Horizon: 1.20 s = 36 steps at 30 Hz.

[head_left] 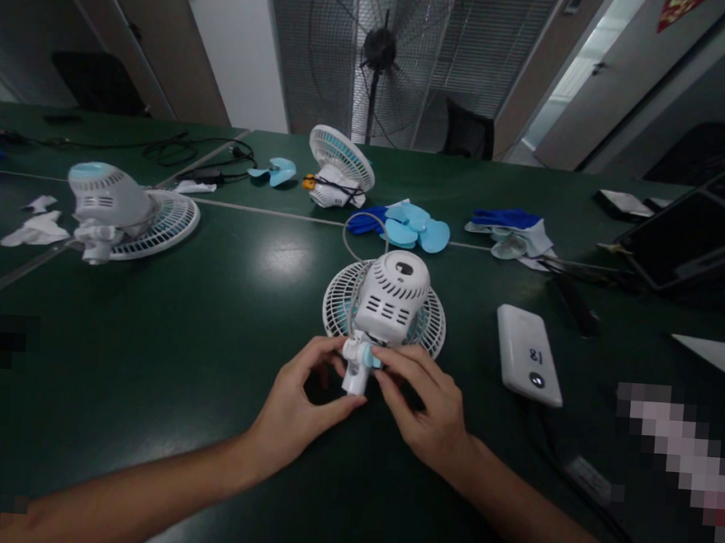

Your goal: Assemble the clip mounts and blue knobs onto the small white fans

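A small white fan (391, 294) lies grille-down on the dark green table, its motor housing facing up. At its near end is a white clamp bracket (355, 378) with a light blue knob (370, 355). My left hand (301, 391) grips the bracket, fingers behind it and thumb at its lower end. The fingertips of my right hand (425, 396) are closed on the blue knob from the right side. A grey cord (348, 236) loops up behind the fan. Part of the bracket is hidden by my fingers.
Other white fans stand at the left (110, 204) and back (342, 167). Light blue fan blades (418, 227) rest on blue gloves behind the held fan. A white power bank (529, 355) lies to the right. A dark screen (701, 221) stands at the far right.
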### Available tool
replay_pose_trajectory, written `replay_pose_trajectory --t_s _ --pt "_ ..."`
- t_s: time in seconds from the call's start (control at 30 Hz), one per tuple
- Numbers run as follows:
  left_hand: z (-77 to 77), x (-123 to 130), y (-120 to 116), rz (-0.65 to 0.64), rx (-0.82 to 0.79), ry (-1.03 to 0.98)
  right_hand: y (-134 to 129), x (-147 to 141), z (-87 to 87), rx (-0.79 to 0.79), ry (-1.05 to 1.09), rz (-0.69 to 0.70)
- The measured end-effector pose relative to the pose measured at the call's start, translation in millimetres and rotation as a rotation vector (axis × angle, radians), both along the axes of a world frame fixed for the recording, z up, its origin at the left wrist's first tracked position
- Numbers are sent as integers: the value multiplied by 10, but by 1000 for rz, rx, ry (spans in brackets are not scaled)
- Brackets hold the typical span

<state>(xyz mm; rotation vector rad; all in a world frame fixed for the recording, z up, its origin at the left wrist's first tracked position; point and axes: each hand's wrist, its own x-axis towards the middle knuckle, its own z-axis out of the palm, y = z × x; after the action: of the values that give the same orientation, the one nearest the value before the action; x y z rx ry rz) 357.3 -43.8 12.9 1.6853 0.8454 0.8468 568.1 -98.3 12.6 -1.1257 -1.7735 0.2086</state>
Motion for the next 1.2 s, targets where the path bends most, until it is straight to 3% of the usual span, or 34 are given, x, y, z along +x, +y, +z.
replay_pose_trajectory --t_s 0.43,0.67,1.2 --pt "74 12 -24 -6 40 140 2 4 3 -58 13 -43" --pt "92 6 -29 -88 58 217 21 14 17 -84 14 -118" --pt "107 6 -35 -69 71 177 -14 13 15 -36 -34 -24"
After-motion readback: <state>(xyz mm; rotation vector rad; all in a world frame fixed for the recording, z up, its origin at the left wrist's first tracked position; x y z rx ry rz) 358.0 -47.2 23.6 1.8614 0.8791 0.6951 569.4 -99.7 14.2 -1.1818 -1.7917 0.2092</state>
